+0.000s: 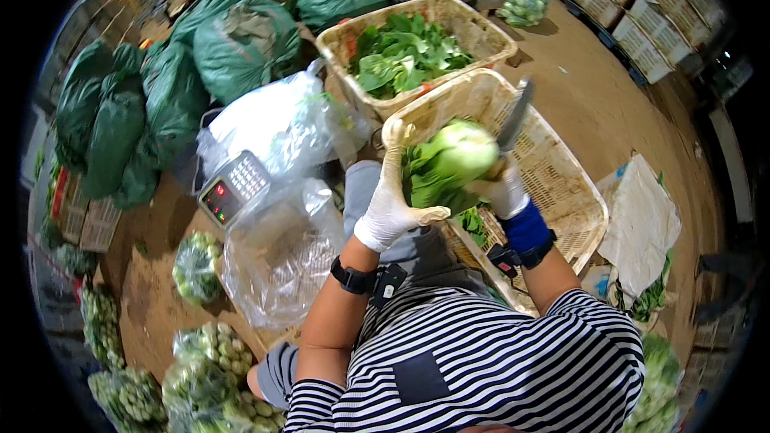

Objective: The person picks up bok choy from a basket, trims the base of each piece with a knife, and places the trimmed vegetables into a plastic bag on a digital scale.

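Observation:
A head of leafy greens [453, 162] with a pale thick base, like bok choy, hangs between my hands over the near crate; its outline is blurred. My left hand [390, 192], in a white glove, is beside its leaves with the fingers stretched up and the thumb apart. On the other side my right hand [507, 191], gloved with a blue cuff, is closed round a knife whose handle is mostly hidden. The knife blade [516, 116] points up and away, past the pale base. Whether the right hand also touches the greens I cannot tell.
Beneath my hands stands a dirty cream crate [573, 192]; beyond it another crate [489, 52] holds loose leaves. At left are a scale display [224, 199], clear plastic bags [281, 256] and green sacks [245, 48]. Bagged vegetables [210, 373] lie lower left. Stacked crates [654, 24] stand far right.

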Motion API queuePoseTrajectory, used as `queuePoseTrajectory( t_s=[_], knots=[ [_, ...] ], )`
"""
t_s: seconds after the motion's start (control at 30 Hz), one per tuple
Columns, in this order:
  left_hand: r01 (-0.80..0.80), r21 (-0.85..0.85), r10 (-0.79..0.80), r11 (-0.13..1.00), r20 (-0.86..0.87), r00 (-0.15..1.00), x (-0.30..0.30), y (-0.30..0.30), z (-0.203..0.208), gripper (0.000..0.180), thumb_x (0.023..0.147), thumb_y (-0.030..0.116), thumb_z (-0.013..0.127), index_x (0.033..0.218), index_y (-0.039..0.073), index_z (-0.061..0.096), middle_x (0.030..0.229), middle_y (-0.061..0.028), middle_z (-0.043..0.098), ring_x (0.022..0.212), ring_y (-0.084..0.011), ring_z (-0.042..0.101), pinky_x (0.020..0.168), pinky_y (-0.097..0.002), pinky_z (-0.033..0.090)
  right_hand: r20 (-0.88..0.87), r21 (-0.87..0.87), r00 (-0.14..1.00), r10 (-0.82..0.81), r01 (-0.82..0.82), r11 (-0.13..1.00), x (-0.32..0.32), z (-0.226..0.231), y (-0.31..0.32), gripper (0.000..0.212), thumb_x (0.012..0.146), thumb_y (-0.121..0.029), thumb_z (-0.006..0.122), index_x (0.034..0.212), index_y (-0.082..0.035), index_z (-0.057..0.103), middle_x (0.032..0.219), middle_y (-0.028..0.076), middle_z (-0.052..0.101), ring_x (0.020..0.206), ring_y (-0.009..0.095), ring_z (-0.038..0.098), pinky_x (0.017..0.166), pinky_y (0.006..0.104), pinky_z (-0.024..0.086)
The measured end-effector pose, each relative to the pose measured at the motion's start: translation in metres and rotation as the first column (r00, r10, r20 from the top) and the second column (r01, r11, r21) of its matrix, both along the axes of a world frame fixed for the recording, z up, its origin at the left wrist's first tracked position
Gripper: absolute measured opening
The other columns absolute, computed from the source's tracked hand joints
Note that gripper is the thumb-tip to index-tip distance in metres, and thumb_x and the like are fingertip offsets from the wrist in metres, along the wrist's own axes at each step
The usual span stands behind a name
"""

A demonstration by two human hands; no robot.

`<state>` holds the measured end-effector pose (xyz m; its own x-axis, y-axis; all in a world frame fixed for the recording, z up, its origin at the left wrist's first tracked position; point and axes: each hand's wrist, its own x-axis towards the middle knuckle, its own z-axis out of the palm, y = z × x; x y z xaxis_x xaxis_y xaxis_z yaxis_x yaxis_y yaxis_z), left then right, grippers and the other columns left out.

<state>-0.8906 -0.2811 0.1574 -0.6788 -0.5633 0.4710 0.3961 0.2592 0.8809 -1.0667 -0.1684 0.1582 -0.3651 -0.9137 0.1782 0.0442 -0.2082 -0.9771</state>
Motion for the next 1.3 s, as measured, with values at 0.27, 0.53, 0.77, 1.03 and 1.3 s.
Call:
queuePoseTrajectory(
  t_s=[0.27,0.53,0.77,1.03,1.3],
  knots=[
    [0.069,0.315,-0.127,0.947,0.168,0.978,0.045,0.023,-0.013,0.093,0.065,0.027,0.079,0.14,0.007,0.028,0.132,-0.0112,0.044,0.122,-0.0222,0.042,0.104,-0.0351,0.03,0.473,-0.114,0.871,0.133,-0.089,0.99,-0.034,-0.016,0.016,0.075,0.07,-0.034,0.076,0.128,-0.004,0.04,0.119,0.008,0.054,0.107,0.022,0.054,0.089,0.0371,0.047],
    [-0.212,0.471,0.278,0.856,-0.073,0.958,0.097,0.008,0.009,0.056,0.081,0.027,0.059,0.127,0.001,0.044,0.117,-0.0124,0.057,0.107,-0.0229,0.055,0.092,-0.0331,0.04,0.382,-0.085,0.898,0.22,-0.203,0.975,-0.037,-0.028,0.016,0.072,0.078,-0.052,0.062,0.131,-0.007,0.04,0.126,0.011,0.05,0.111,0.024,0.051,0.093,0.0401,0.045],
    [-0.018,0.495,0.131,0.869,-0.196,0.972,0.119,-0.008,0.027,0.056,0.088,0.038,0.052,0.131,0.003,0.041,0.123,-0.0112,0.053,0.113,-0.0206,0.049,0.093,-0.0344,0.038,0.73,-0.117,0.605,0.317,-0.347,0.931,0.01,-0.035,-0.019,0.069,0.081,-0.052,0.058,0.131,-0.008,0.041,0.125,0.012,0.051,0.109,0.027,0.053,0.094,0.0435,0.044],
    [-0.052,0.42,-0.088,0.906,0.307,0.948,0.156,-0.016,0.006,0.075,0.071,0.019,0.075,0.131,0.0,0.035,0.122,-0.0088,0.05,0.109,-0.0166,0.048,0.094,-0.0304,0.039,0.01,0.108,0.868,0.496,-0.494,0.863,0.137,-0.008,-0.091,0.057,0.07,-0.024,0.079,0.106,0.004,0.046,0.097,0.007,0.06,0.086,0.012,0.058,0.076,0.0234,0.047],
    [-0.655,0.328,0.468,0.681,0.492,0.734,0.268,-0.031,-0.017,0.068,0.061,0.001,0.077,0.122,0.003,0.047,0.111,-0.0066,0.057,0.096,-0.0156,0.058,0.084,-0.0292,0.05,-0.841,0.023,0.541,0.012,0.012,1.0,0.199,-0.087,-0.156,0.074,0.056,-0.045,0.082,0.104,0.004,0.053,0.132,0.025,0.035,0.115,0.035,0.046,0.093,0.0405,0.041]
  ],
)
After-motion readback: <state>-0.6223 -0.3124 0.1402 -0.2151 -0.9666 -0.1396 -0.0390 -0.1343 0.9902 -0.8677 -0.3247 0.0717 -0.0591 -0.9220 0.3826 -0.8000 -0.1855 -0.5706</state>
